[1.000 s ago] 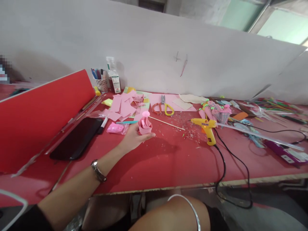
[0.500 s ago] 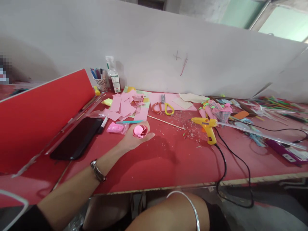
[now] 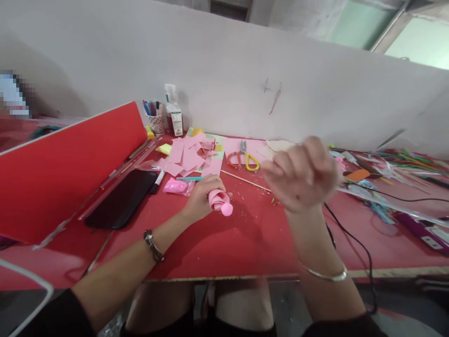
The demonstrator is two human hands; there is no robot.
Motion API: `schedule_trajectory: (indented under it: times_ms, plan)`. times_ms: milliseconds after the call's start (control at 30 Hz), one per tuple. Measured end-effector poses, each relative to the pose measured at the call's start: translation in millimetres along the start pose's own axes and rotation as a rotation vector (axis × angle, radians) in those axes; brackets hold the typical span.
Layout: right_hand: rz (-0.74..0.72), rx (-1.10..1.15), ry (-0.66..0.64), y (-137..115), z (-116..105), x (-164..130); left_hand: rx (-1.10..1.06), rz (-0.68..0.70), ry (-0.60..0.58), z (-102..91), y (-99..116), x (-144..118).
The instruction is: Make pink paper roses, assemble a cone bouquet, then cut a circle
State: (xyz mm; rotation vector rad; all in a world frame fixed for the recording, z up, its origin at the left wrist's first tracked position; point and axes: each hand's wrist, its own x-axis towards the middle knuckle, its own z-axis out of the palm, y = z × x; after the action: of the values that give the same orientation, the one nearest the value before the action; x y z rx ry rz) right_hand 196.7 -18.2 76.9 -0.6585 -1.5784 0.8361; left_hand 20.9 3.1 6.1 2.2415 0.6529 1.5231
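My left hand (image 3: 202, 196) is wrapped round a rolled cone of pink paper (image 3: 217, 200), held over the table with its open end towards me. A small pink ball (image 3: 227, 209) sits at the rim of the roll. Raised in front of me on the right is my right hand (image 3: 301, 175), its fingers curled in and somewhat blurred; nothing shows in it. It covers the spot where the yellow glue gun lay, and only the black cord (image 3: 351, 229) is visible beside the forearm. Scissors (image 3: 243, 157) with orange and yellow handles lie beyond the hands.
Left of my hands are a black phone (image 3: 122, 199), a marker (image 3: 157, 181) and a pink packet (image 3: 177, 186). Pink paper pieces (image 3: 189, 157) lie behind, near a pen cup (image 3: 155, 124) and a bottle (image 3: 174, 112). A thin stick (image 3: 245, 179) lies mid-table; a red board (image 3: 70, 173) leans left.
My right hand has come up from the lap into the space above the table. The left hand has tilted the paper roll towards me and to the right. The view has shifted slightly left.
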Motion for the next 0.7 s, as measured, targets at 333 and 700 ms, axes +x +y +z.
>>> schedule_trajectory:
  times_ms: [333,700]
  plan:
    - [-0.019,-0.639,-0.492,99,53,-6,-0.082,-0.245,0.010,-1.8,1,3]
    - [0.126,-0.629,-0.327,82,30,-4,-0.137,-0.365,0.043,2.2,-3,1]
